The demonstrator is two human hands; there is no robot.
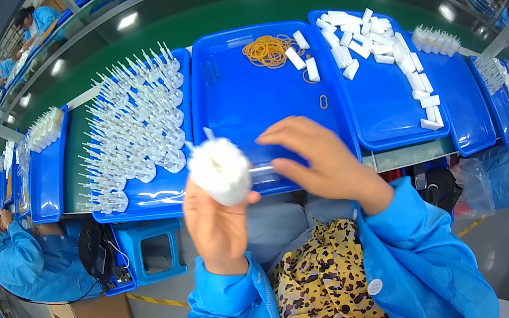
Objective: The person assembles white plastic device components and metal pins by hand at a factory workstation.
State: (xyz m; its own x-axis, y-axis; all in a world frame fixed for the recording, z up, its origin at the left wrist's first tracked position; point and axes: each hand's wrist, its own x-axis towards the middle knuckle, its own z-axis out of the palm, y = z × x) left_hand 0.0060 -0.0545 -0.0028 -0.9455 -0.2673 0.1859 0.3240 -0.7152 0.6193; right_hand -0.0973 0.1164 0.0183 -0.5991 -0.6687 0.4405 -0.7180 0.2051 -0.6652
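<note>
Here I am, mid-piece by my judgement: my left hand (217, 222) is curled firmly round a white bundle (221, 171), blurred, thin prongs poking from its top. Just to its right, my right hand (314, 155) is half open, finger and thumb parted; a thin pale strip (262, 169) spans the gap, and whether I'm touching it, I can't tell.

Plenty left, I'd say! Beyond my left hand and off to its left, a crowd of white stemmed plastic pieces (133, 118) stands in a blue tray. Straight ahead of my right hand, the middle blue tray (232, 105) has tan rubber bands (267, 51) and three white blocks (294, 58). Farther out to that hand's right, loose white blocks (383, 43) lie scattered in the right-hand tray (381, 111). How many pieces are finished? Can't tell; I spot no completed bundle in the middle tray.

On to writing: no brand, no label I can read. The clear plastic strip (239, 41) at the middle tray's far end offers nothing legible.
</note>
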